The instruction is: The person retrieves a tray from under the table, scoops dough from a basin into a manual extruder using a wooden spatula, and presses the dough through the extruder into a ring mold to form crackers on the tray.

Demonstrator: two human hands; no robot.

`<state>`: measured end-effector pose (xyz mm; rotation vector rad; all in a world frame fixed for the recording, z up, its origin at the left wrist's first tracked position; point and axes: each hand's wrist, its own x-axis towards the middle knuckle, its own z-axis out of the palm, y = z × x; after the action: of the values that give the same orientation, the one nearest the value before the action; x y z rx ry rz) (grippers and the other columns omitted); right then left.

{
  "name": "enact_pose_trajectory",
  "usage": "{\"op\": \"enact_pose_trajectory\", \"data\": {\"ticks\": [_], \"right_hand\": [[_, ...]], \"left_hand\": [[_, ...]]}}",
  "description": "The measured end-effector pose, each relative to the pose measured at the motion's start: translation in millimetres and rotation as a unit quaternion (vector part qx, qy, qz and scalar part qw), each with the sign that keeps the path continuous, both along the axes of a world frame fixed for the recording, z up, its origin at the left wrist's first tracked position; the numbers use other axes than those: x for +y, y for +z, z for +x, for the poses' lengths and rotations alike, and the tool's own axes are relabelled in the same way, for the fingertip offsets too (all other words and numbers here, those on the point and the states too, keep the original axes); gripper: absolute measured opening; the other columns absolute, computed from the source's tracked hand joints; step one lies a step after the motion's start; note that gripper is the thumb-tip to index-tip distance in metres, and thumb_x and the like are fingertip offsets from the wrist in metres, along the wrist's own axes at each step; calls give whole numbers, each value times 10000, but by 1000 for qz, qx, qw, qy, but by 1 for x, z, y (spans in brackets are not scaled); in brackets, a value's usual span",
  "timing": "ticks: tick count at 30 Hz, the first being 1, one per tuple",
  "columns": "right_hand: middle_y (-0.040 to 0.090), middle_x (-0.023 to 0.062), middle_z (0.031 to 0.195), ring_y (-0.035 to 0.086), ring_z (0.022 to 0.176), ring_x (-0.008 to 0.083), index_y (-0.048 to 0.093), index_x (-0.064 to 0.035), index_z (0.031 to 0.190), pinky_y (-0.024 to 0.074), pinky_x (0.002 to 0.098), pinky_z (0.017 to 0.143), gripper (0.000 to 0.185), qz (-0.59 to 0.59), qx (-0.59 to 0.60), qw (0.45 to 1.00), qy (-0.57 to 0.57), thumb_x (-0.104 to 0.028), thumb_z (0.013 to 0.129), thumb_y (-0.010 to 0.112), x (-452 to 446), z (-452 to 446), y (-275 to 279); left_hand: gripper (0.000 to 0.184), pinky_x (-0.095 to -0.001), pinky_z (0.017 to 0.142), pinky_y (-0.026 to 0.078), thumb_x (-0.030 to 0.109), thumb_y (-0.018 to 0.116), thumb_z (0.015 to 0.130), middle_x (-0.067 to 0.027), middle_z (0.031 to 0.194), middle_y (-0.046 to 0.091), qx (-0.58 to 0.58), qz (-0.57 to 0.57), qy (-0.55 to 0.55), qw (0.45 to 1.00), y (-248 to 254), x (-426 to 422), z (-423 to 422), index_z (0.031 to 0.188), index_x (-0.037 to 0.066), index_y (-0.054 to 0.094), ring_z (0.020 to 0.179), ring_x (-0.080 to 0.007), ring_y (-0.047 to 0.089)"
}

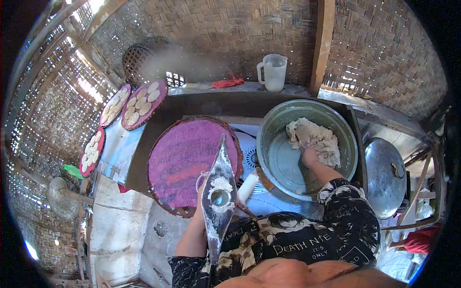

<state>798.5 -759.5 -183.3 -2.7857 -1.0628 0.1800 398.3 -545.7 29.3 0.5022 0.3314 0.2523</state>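
My left hand (200, 189) grips the edge of a long, boat-shaped dough press (224, 168), partly hidden behind it. White dough (222, 184) is smeared around the round metal cup (220, 198) in the press's middle. A white cylinder (248, 187) on a wooden piece sticks out to its right. My right hand (310, 156) reaches into a large metal basin (263, 144), its fingers closed against a mass of pale dough (329, 144). A brownish, dough-coated piece (303, 133) shows just beyond those fingers; what it is, I cannot make out.
A round tray with pink cloth (192, 153) lies left of the press. Smaller trays (161, 103) with flat dough rounds stand further left. A plastic jug (274, 72) and red plastic (228, 82) sit on the back ledge. A big metal lid (384, 177) leans right of the basin.
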Motion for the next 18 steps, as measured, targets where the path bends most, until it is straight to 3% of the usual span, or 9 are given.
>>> {"op": "enact_pose_trajectory", "data": {"ticks": [4,7,8,11,13,14,17,18], "right_hand": [[611,202,797,596,728,374,555,-39,1057,481,447,627,315,-7,-21,1000,-10,-70,757,463,5,-1,-18],[611,173,702,604,620,332,565,-22,1042,483,432,571,285,-35,89,995,-37,-109,786,473,10,-4,-11],[603,156,669,596,586,304,572,-18,1009,478,414,543,254,-34,176,983,-38,-115,796,472,12,-13,9],[581,104,597,565,500,221,586,-19,905,458,351,469,180,6,400,915,-51,-142,827,480,9,-34,44],[563,61,583,518,451,170,573,-45,820,418,291,419,150,62,474,876,-58,-181,847,515,6,-27,28],[550,37,574,486,419,143,561,-64,775,388,255,387,164,83,497,862,-56,-206,855,542,3,-22,27],[474,24,486,417,395,143,625,-35,746,355,300,414,507,145,537,827,-88,-518,833,496,-13,-5,45],[492,14,511,424,404,114,616,-43,761,342,269,397,398,160,535,826,-78,-424,835,524,-19,-6,60]], "left_hand": [[361,-344,716,529,315,369,929,-118,937,609,2,-19,18,1000,-11,4,-2,1073,22,522,805,-216,617],[370,-354,712,530,323,367,929,-122,933,608,27,12,41,999,-19,2,1,1074,18,521,803,-223,617],[372,-358,709,530,324,366,929,-123,931,608,29,24,44,998,-18,1,2,1073,17,521,801,-225,618],[378,-368,700,532,327,362,930,-126,926,608,23,48,40,998,-11,-3,3,1071,14,520,796,-231,619],[381,-374,694,533,329,359,930,-128,922,608,15,51,38,998,-7,-3,3,1070,12,519,793,-235,619],[383,-378,691,533,330,357,931,-129,921,608,10,52,37,998,-5,-3,4,1070,11,519,791,-237,619],[392,-388,675,535,337,356,931,-134,910,607,-4,40,30,999,5,-6,6,1066,7,517,786,-244,620],[396,-392,665,536,342,357,930,-138,902,606,-9,31,24,999,11,-8,6,1064,5,516,783,-247,620]]}}
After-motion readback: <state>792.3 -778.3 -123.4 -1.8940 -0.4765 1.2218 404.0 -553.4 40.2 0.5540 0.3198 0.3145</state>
